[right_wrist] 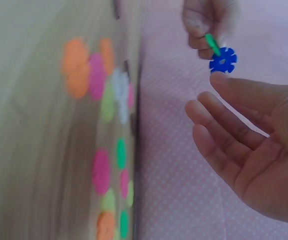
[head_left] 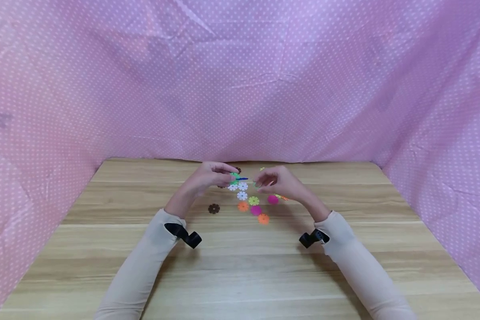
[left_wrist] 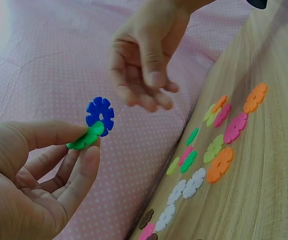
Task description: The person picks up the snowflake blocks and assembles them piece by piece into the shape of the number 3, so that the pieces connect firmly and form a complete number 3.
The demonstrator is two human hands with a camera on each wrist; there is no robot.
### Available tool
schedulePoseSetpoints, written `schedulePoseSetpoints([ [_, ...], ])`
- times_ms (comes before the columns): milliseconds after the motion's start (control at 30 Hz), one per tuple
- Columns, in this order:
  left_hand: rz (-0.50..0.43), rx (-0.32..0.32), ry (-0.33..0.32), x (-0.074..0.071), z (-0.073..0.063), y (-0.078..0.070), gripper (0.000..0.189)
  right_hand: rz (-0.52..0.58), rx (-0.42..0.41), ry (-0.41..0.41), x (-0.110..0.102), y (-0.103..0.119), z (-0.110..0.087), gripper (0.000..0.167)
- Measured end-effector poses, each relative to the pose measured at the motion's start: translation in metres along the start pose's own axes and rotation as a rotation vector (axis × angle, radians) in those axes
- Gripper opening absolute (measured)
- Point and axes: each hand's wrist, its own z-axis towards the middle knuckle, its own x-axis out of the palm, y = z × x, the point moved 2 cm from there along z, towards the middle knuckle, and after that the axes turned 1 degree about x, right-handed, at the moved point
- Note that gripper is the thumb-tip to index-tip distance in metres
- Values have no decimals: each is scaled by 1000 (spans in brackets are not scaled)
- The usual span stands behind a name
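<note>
My left hand (head_left: 211, 177) pinches a green notched flower disc (left_wrist: 85, 139) between thumb and fingers, above the far part of the table. A blue flower disc (left_wrist: 96, 111) is joined edge-on to the green one, at an angle, and sticks out toward the right. To the right of this pair is my right hand (head_left: 279, 181), its fingers loosely bent and holding nothing. In the right wrist view the thumb of that hand overlaps the lower edge of the blue disc.
Loose flower discs lie on the wooden table (head_left: 240, 275) below the hands: white ones (head_left: 242, 195), orange ones (head_left: 263, 218), magenta ones (head_left: 273, 199), yellow-green ones (head_left: 254, 201) and a brown one (head_left: 214, 209) to the left. A pink dotted cloth (head_left: 240, 89) hangs around the back and sides.
</note>
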Motion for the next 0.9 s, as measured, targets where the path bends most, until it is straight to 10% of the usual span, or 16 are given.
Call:
schedulePoseSetpoints([
  [400,-37,-32,-1,-2,5,7,37,-57,-86,399,13,-18,-15,20],
  [900,-43,-51,50,0,7,12,37,-168,-26,504,19,-23,-23,29],
])
